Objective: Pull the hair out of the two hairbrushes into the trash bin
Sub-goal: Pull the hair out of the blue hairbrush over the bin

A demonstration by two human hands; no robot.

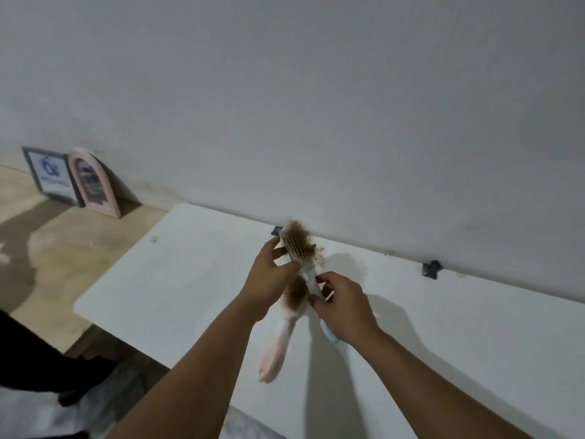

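Note:
A pale blue hairbrush is held up above the white table, its bristles stuffed with fluffy brown hair. My right hand grips its handle. My left hand holds the side of the brush head, thumb on the lower edge of the bristle pad. A pink hairbrush lies flat on the table below my hands, its head also matted with brown hair and partly hidden by my left wrist. No trash bin is in view.
The white table runs along a grey wall, with two dark clips at its back edge. On the wooden surface at the left lean a framed picture and a pink arched frame. A dark object sits at lower left.

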